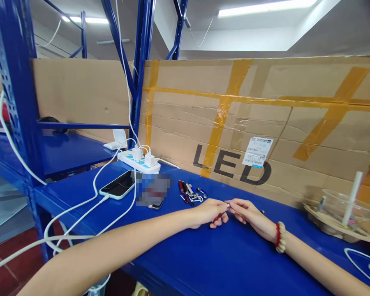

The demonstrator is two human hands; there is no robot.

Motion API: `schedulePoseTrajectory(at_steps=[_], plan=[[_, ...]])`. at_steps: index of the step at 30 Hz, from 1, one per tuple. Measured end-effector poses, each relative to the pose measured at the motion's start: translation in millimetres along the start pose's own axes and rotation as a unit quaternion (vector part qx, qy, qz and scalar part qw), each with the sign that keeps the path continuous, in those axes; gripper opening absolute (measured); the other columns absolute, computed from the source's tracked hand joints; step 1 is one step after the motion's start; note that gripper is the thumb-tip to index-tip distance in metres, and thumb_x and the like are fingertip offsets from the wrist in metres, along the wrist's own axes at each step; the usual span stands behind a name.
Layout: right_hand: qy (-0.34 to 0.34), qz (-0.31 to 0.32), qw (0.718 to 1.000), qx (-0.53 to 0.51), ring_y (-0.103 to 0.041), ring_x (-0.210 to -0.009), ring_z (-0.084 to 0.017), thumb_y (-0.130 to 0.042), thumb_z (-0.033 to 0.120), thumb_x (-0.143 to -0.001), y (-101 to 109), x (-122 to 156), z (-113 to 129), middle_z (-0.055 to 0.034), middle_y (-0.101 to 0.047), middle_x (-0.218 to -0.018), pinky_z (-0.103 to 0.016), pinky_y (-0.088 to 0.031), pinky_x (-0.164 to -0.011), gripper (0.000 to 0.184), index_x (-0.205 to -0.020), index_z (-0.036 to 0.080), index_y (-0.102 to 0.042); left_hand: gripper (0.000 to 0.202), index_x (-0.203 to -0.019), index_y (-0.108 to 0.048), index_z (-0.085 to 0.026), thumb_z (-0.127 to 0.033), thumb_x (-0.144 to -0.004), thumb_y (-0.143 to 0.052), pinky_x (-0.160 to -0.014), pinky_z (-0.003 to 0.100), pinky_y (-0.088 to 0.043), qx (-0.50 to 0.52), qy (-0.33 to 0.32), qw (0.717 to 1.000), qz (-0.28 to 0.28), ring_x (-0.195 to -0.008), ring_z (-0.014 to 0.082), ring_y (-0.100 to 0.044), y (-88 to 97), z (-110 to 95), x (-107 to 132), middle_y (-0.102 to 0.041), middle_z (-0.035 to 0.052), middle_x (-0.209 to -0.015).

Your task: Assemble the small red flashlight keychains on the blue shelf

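Over the blue tabletop, my left hand [210, 213] is closed around a small, slim red item [218, 217] that has a silver end [228, 206]. Most of it is hidden by the fingers, so its exact kind does not show. My right hand [249, 214] meets the left at the fingertips, with thumb and forefinger pinched at the silver end. A red band and a pale beaded bracelet [281, 237] circle the right wrist. Behind my left hand lies a small pile of carabiner key rings with slim tubes [189, 192], in red, black, silver and blue.
To the left, a phone [119, 185] is plugged in near a white power strip [138, 161], with white cables [94, 197] draped across the front edge. A cardboard wall [179, 123] closes the back. At right stand a carton tray and clear plastic cup [342, 201].
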State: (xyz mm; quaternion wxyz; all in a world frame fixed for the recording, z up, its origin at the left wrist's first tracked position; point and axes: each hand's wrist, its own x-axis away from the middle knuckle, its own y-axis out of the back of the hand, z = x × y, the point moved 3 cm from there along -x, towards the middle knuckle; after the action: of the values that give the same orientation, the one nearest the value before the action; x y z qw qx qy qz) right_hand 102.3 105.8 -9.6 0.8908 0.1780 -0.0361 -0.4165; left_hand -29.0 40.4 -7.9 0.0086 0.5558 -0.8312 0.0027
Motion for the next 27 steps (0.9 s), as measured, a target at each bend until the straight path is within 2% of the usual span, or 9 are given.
schedulePoseTrajectory(at_steps=[4, 11, 27], plan=[[0.006, 0.008, 1.000, 0.003, -0.031, -0.046, -0.004, -0.060, 0.049, -0.071, -1, 0, 1, 0.0019, -0.045, -0.059, -0.020, -0.022, -0.041, 0.036, -0.069, 0.013, -0.058, 0.021, -0.081, -0.046, -0.015, -0.027, -0.087, -0.031, -0.031, 0.016, -0.015, -0.003, 0.004, 1.000, 0.006, -0.030, 0.0007, -0.028, -0.9, 2, 0, -0.044, -0.0055, -0.056], [0.014, 0.002, 1.000, -0.002, -0.034, -0.047, -0.003, -0.062, 0.048, -0.069, -1, 3, 5, -0.0002, -0.051, -0.066, -0.019, -0.023, -0.042, 0.036, -0.070, 0.012, -0.059, 0.021, -0.080, -0.046, -0.014, -0.029, -0.087, -0.032, -0.029, 0.016, -0.012, 0.000, 0.018, 1.000, 0.010, -0.029, 0.0025, -0.038, -0.6, -4, 2, -0.045, -0.0049, -0.055], [0.039, 0.011, 0.998, -0.039, -0.040, -0.046, -0.003, -0.061, 0.049, -0.070, 4, 4, 4, -0.0005, -0.056, -0.071, -0.019, -0.029, -0.042, 0.037, -0.079, 0.013, -0.062, 0.025, -0.084, -0.044, -0.014, -0.038, -0.082, -0.040, -0.028, 0.015, -0.017, 0.009, 0.021, 0.999, 0.031, -0.029, 0.0032, -0.038, -4.1, -8, -1, -0.046, -0.0049, -0.055]])
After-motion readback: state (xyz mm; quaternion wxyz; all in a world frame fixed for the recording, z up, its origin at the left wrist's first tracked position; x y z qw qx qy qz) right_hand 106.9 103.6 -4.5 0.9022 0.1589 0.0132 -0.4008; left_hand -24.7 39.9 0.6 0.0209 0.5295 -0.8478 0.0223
